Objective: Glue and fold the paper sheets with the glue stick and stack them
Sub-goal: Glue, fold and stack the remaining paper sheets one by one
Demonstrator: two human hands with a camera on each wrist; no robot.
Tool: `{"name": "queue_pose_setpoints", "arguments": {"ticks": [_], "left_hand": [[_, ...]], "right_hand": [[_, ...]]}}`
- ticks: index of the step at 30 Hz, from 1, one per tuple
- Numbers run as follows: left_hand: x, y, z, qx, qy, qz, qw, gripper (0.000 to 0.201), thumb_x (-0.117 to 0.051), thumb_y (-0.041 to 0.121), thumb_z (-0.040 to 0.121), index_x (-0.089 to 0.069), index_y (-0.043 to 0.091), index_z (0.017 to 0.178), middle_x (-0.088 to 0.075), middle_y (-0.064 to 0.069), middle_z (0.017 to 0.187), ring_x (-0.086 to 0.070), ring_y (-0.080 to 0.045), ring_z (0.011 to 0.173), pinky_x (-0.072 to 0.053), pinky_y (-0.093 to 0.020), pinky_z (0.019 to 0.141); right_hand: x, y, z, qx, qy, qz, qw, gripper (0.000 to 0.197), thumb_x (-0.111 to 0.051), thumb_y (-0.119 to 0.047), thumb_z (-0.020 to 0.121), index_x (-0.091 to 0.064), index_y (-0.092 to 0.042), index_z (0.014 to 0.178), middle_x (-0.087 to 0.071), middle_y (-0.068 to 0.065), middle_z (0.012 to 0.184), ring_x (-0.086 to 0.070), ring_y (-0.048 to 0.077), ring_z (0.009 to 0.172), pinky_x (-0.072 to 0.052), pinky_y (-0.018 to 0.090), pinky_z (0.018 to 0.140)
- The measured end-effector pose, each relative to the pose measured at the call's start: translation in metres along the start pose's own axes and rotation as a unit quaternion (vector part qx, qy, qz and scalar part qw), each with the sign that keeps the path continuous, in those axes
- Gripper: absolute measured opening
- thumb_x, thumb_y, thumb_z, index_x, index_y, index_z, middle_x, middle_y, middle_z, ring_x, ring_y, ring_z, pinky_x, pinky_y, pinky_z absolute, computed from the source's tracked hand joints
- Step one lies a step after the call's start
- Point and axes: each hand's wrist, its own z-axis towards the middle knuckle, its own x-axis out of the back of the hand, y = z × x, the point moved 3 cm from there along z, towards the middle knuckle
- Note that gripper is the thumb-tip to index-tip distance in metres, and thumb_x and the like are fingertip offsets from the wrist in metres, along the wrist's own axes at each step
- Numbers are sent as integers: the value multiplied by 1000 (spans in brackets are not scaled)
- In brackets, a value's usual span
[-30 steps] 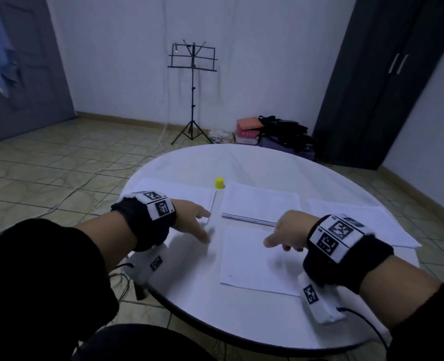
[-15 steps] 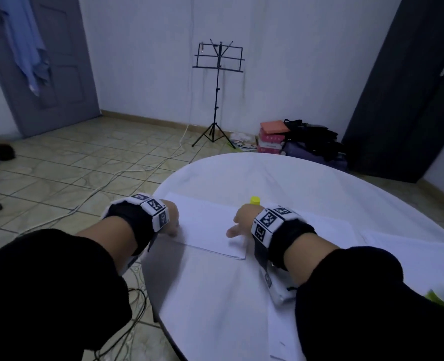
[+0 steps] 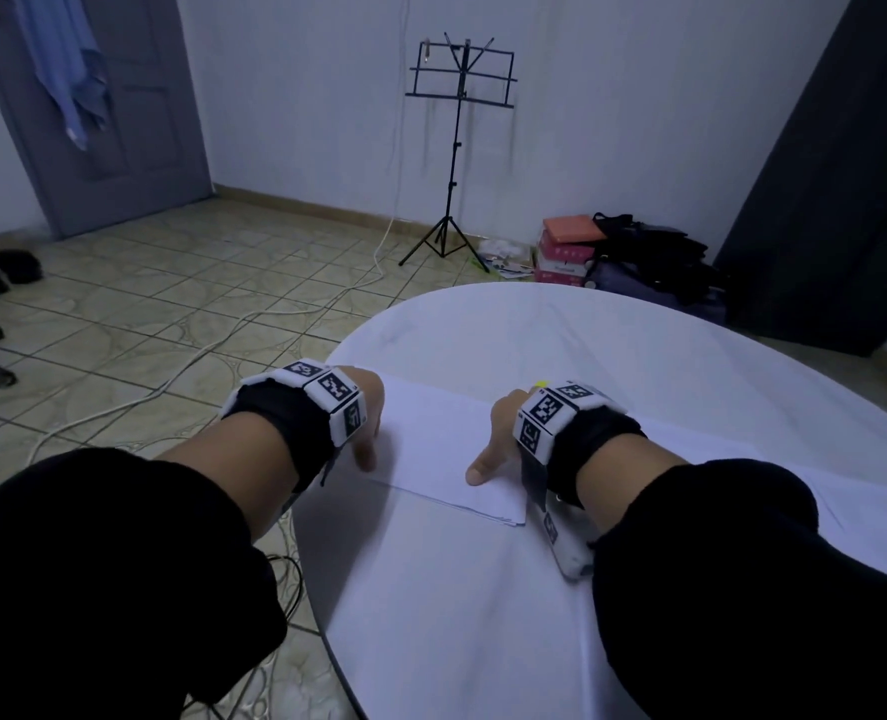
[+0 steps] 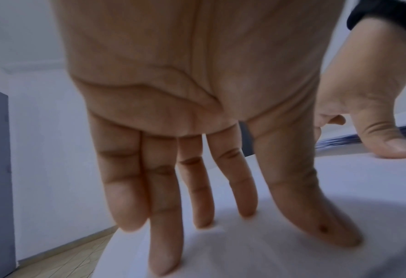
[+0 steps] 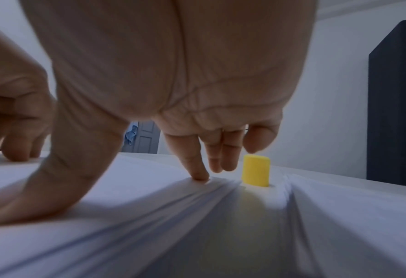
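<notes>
Under both hands lies a stack of paper [image 3: 446, 449] on the round white table [image 3: 638, 366], near its edge closest to the left arm. The left hand [image 3: 371, 407] rests on the stack's left side with its fingers [image 4: 163, 206] straight and spread, the tips touching the top sheet; it grips nothing. The right hand [image 3: 501, 433] rests on the stack's right side, its thumb [image 3: 483, 467] pressed flat on the paper and its forefinger [image 5: 194, 167] touching down near the stack's right edge, while the other fingers hang loosely bent just above the sheet. It holds nothing either. Whether either hand is lifting a sheet cannot be told.

Just beyond the right hand's fingertips stands the glue stick [image 5: 256, 170], upright with its yellow cap on, in the narrow gap between this stack and a second stack [image 5: 351, 216] to the right of the right hand. In the head view only a sliver of the yellow cap [image 3: 541, 385] shows over the right wrist. The layered sheet edges of both stacks show in the right wrist view.

Past the table, well beyond the hands, a music stand [image 3: 459, 96] stands by the wall.
</notes>
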Motion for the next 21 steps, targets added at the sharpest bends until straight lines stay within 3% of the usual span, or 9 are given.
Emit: {"name": "queue_pose_setpoints", "arguments": {"ticks": [4,9,11,15,18,19,21], "left_hand": [[-1,2,0,14,-11,5,1000,63,-84,56,40,-70,23,92,-71,0,95,-65,-25,91,-53,-40,87],[-4,3,-4,25,-27,8,999,58,-83,48,62,-66,19,110,-68,-2,110,-62,-27,105,-49,-43,95],[-3,3,-4,29,-25,4,999,63,-84,52,54,-67,21,106,-69,-2,108,-63,-28,102,-50,-44,93],[-1,3,-2,37,-38,2,999,65,-85,52,47,-68,22,103,-69,-2,103,-64,-28,100,-51,-44,92],[-4,1,9,32,-31,-4,999,87,-76,59,14,-69,26,94,-71,0,93,-66,-27,92,-54,-45,87],[-5,1,11,31,-33,-2,999,86,-75,60,13,-70,27,92,-71,1,92,-66,-27,90,-54,-44,87],[-4,1,8,28,-36,3,999,75,-81,58,26,-69,26,94,-72,0,93,-66,-27,91,-53,-45,87]], "right_hand": [[-4,0,2,-8,12,1,1000,57,-65,-72,65,-48,-18,68,-50,-4,72,-52,25,93,-38,32,75],[-4,3,-1,-25,21,-4,999,62,-62,-79,60,-53,-19,74,-54,0,84,-54,26,99,-40,34,77],[-4,5,-2,-34,8,-8,999,66,-59,-82,59,-56,-19,81,-56,0,86,-55,25,103,-42,34,78],[-4,5,-5,-30,7,-2,1000,62,-59,-79,64,-52,-18,74,-53,-2,76,-56,25,104,-41,33,78],[-4,5,-6,-30,12,-1,999,65,-60,-78,64,-59,-18,92,-53,-1,81,-54,25,105,-38,33,76],[-5,4,-4,-32,16,5,999,68,-61,-79,61,-59,-19,94,-54,-1,87,-53,25,106,-38,34,76],[-4,1,-4,-40,34,13,999,69,-64,-79,54,-56,-22,91,-51,2,99,-48,27,108,-41,38,81]]}}
